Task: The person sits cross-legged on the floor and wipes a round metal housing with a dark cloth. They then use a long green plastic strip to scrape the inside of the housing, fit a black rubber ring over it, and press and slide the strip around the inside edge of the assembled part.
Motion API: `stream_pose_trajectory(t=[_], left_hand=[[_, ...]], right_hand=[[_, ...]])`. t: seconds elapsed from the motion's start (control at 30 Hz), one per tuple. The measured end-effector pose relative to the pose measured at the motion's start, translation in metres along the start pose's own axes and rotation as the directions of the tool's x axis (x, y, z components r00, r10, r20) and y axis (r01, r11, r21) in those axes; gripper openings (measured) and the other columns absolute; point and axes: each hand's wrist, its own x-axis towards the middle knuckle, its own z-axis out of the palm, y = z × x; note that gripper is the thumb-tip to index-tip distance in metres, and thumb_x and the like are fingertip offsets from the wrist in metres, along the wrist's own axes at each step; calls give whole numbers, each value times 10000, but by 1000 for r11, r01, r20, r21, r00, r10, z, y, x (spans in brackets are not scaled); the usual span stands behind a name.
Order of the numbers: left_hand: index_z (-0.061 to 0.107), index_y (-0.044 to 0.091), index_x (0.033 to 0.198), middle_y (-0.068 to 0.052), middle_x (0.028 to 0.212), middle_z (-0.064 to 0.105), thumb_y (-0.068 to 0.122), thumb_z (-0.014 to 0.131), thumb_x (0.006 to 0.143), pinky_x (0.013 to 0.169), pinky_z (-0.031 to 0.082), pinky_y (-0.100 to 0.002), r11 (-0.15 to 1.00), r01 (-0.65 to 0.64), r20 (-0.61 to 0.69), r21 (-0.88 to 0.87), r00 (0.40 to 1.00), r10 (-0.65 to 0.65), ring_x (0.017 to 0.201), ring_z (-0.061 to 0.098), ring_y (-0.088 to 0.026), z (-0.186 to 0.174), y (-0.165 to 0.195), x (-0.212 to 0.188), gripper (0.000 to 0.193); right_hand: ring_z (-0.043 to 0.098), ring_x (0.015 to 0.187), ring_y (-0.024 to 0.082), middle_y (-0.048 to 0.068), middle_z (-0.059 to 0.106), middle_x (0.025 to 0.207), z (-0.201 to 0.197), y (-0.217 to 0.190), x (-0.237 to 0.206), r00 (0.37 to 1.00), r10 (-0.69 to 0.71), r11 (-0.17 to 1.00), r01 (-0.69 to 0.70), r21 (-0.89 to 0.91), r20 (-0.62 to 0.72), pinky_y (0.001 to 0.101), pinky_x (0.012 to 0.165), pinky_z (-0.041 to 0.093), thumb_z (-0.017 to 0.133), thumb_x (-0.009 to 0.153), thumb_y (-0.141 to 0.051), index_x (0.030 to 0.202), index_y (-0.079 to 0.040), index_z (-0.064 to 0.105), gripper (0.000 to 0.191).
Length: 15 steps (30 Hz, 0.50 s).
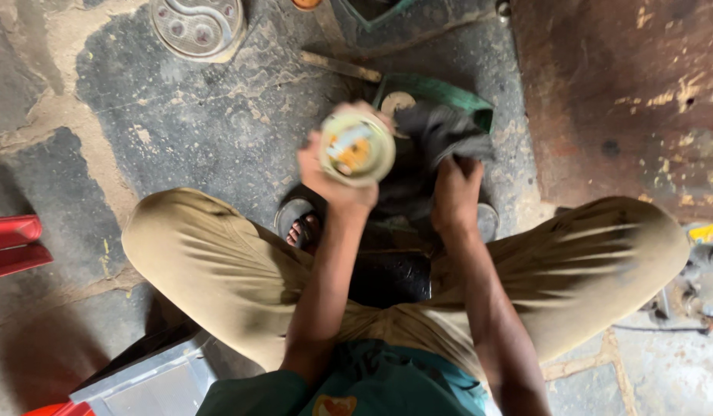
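Wiping step, I'd say: left hand (335,179) fingers clamp round disc (357,146) above floor (195,123); right hand (454,192) fingers bunch dark rag (437,142). Next move needs rag pressed to disc.

Soft, even daylight falls from above, with a dim, shadowed strip between the knees. The round pale tin (357,146) and both hands are smeared by motion blur, while the cracked grey concrete floor (195,123) stays fairly sharp.

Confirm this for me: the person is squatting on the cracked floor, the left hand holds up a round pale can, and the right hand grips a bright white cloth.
Not quite. The head view shows the right hand gripping a dark grey cloth, not a bright white one. The left hand does hold the round pale can.
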Motion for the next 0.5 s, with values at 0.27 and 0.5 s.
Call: stream_pose_trajectory(t=[0.27, 0.5], left_hand=[[652, 63, 1306, -179, 1258, 659, 617, 558, 1036, 1029, 590, -528, 953, 11, -141, -304, 988, -56, 1219, 661, -380, -10, 49, 30, 624], [655, 67, 1292, -150, 1361, 630, 428, 624, 1070, 1113, 541, -484, 963, 10, -42, -270, 999, -22, 1280, 637, -334, 5, 63, 30, 425]], right_hand=[[681, 1072, 280, 151, 699, 1191, 11, 41, -29, 870, 230, 938, -318, 141, 437, 404, 893, 580, 546, 1021, -117, 1227, 13, 617, 253], [723, 937, 350, 201, 739, 930, -9, 95, 13, 810, 301, -335, 584, -740, 503, 459, 642, 627, 647, 932, -62, 896, -35, 753, 115]])
